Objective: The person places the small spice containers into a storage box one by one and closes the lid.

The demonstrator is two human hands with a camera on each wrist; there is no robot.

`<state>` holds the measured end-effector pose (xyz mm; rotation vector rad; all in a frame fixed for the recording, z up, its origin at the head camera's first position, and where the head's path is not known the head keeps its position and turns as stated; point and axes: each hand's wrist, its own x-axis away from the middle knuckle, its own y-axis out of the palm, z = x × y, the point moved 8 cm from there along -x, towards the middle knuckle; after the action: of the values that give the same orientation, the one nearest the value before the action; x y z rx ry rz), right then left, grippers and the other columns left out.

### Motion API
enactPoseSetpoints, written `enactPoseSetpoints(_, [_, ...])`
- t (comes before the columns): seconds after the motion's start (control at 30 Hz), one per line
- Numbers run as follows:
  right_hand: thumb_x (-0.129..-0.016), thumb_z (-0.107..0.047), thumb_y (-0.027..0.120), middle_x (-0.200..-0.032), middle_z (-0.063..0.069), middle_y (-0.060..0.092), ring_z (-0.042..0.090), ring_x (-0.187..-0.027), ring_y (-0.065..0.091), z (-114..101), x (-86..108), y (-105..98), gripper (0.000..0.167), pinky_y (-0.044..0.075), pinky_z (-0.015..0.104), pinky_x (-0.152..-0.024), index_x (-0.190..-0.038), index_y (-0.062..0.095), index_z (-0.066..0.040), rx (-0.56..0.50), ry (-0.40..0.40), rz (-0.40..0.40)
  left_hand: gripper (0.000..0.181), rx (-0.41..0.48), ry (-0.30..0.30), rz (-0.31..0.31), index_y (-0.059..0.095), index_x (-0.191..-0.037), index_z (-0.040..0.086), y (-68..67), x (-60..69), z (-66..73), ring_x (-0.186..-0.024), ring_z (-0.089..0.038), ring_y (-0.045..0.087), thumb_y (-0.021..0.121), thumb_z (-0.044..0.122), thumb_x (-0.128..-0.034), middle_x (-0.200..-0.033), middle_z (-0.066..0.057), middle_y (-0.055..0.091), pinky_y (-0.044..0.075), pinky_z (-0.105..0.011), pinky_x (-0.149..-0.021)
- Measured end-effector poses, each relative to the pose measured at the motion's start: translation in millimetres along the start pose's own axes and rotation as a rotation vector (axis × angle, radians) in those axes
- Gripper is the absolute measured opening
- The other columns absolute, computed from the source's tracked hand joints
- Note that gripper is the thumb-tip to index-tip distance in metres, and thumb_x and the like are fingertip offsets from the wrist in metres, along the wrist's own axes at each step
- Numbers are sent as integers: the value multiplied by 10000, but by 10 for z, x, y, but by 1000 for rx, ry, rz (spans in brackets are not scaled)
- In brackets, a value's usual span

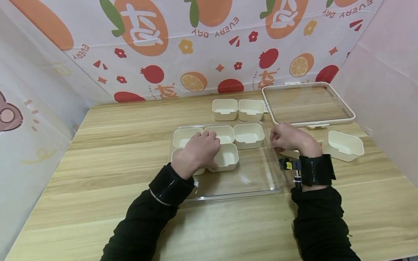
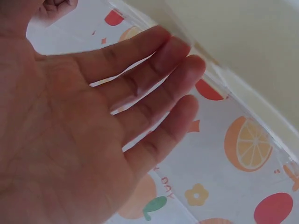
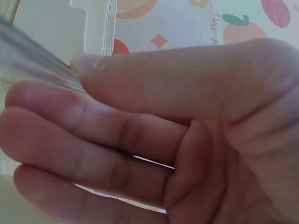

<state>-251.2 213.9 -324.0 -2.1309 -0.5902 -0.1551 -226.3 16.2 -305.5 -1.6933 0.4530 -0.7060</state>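
Note:
Cream bins stand in a clear tray [image 1: 245,195], three along its back and two in front. My left hand [image 1: 199,150] lies over the front bins, with its thumb by the second front bin [image 1: 226,157] and its fingertips near the back middle bin [image 1: 225,133]. In the left wrist view the fingers of my left hand [image 2: 117,102] are nearly straight, their tips against a pale edge. My right hand [image 1: 290,138] is at the tray's right rim; in the right wrist view, thumb and forefinger of that hand [image 3: 140,112] pinch a clear edge [image 3: 39,56].
Two cream bins [image 1: 225,110] stand behind the tray. A clear lid with a cream frame [image 1: 313,122] lies at the back right. Another bin [image 1: 346,146] is right of my right hand, and one more is partly hidden under that wrist. A fruit-print cloth [image 1: 209,47] hangs behind the table.

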Motion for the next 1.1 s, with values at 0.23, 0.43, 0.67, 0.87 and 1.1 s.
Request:
enactPoseSetpoints(0.23, [-955, 46, 578, -781, 123, 656, 243, -713, 661, -9, -6, 12, 93, 564, 402, -669, -876, 627, 43, 3, -3, -4, 472, 13, -31, -47, 649, -1031, -29, 8, 8, -1, -918, -277, 537, 818, 323, -765, -1001, -120, 570, 474, -400, -798])
enactPoseSetpoints(0.43, [-952, 52, 576, -788, 137, 651, 252, -711, 662, -20, 2, -7, 87, 568, 413, -672, -876, 619, 50, 1, -14, -3, 478, 11, -32, -44, 642, -1036, -35, 7, 3, -7, -945, -284, 548, 810, 327, -772, -1017, -127, 573, 488, -412, -811])
enactPoseSetpoints(0.67, [-957, 52, 571, -780, 129, 665, 258, -719, 677, -10, -6, 11, 90, 575, 424, -682, -876, 612, 53, -5, -6, -5, 471, 51, -34, -50, 639, -1043, -54, 28, -10, -8, -959, -296, 545, 811, 297, -780, -1021, -145, 563, 533, -424, -815])
enactPoseSetpoints(0.87, [-957, 52, 566, -775, 129, 671, 270, -722, 682, 2, -14, 24, 95, 572, 416, -676, -873, 610, 49, -3, -2, -7, 448, 85, -45, -59, 633, -1022, -53, 40, -5, -14, -942, -290, 528, 816, 277, -780, -997, -138, 542, 547, -419, -786])
enactPoseSetpoints(1.1, [-951, 55, 568, -772, 121, 669, 241, -709, 672, 6, 0, 11, 86, 577, 425, -691, -879, 615, 49, 0, 6, 2, 527, 120, -54, -61, 652, -1057, -54, 43, -8, -25, -927, -282, 522, 879, 319, -761, -1001, -137, 549, 554, -417, -770])
